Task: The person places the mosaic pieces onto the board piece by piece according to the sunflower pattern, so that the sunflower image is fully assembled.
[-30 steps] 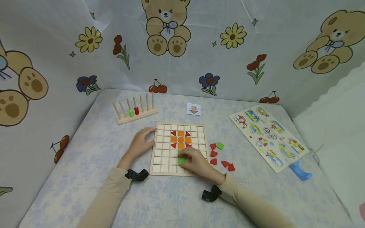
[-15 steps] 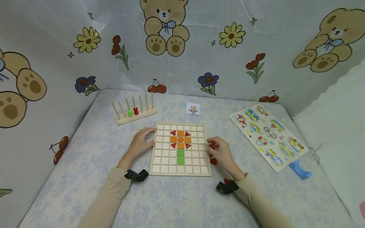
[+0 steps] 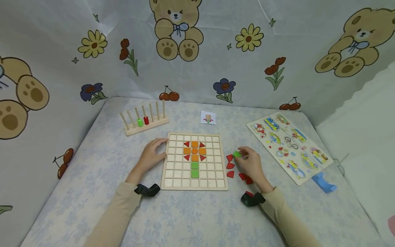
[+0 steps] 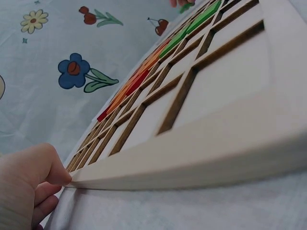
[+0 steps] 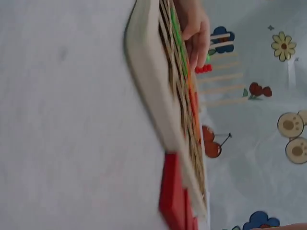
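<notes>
My left hand (image 3: 152, 155) rests against the left edge of a wooden grid board (image 3: 180, 184), its thumb and fingers touching the rim. In the left wrist view, the bent thumb (image 4: 48, 165) presses the board's edge. Right of the board, my right hand (image 3: 251, 165) pinches a green square tile (image 3: 236, 154) between thumb and fingers. On the board, orange squares surround an orange circle (image 3: 194, 151), with red triangular tiles at the corners. Below them lie two green squares (image 3: 195, 169). Several red quarter-round tiles (image 3: 230, 165) lie beside the board, some partly hidden by my right hand.
A small pattern card (image 3: 208, 117) lies behind the board. At the back left stands a wooden peg rack (image 3: 147, 127) with green and red beads. A picture puzzle board (image 3: 290, 147) lies at the right, beside a blue curved piece (image 3: 324, 183).
My right hand has let go of a green square on the board, moved right past the red tiles and taken hold of the loose green tile. My left hand stays at the board's edge.
</notes>
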`<state>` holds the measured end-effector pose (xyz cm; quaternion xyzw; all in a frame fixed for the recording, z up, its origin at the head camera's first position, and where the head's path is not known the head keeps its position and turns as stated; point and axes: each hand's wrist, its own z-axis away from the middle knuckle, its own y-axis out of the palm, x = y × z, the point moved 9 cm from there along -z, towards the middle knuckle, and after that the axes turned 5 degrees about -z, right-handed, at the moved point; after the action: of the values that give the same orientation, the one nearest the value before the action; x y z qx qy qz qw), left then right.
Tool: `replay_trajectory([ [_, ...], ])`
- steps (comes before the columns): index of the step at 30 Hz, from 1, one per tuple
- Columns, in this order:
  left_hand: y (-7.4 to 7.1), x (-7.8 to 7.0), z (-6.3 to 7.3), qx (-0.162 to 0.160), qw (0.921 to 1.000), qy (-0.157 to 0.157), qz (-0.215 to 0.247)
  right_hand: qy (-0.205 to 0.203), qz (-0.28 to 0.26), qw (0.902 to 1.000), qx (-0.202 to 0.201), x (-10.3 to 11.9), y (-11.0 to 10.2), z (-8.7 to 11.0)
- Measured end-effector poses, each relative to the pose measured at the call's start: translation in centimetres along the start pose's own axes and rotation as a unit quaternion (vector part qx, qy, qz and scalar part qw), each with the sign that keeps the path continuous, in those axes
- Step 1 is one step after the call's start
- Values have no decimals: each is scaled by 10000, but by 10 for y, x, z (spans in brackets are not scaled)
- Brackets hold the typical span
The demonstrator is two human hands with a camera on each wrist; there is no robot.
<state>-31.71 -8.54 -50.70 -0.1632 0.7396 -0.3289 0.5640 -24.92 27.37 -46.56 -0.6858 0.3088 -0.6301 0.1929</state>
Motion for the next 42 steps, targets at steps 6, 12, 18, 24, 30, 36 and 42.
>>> replay_trajectory([
  [6, -1, 1, 1, -68, 9999, 49, -72, -1197, -628, 9848, 1087, 68, 43, 37],
  [12, -1, -2, -1, -12, 10000, 48, 51, -2004, -814, 9475, 2356, 109, 100, 83],
  [18, 3, -4, -3, 55, 10000, 48, 10, -1849, -837, 9614, 1859, 105, 105, 83],
  [24, 1, -4, -2, 23, 10000, 46, 35, -1864, -1018, 9613, 1757, 101, 105, 80],
  [30, 0, -1, -1, -14, 10000, 25, 49, -2033, -1073, 9505, 2092, 109, 108, 85],
  [36, 1, -1, -1, 17, 10000, 25, 43, -1902, -982, 9690, 1232, 96, 74, 57],
  [42, -1, -3, -2, -43, 9999, 107, -24, -625, -172, 9978, 134, 42, 30, 13],
])
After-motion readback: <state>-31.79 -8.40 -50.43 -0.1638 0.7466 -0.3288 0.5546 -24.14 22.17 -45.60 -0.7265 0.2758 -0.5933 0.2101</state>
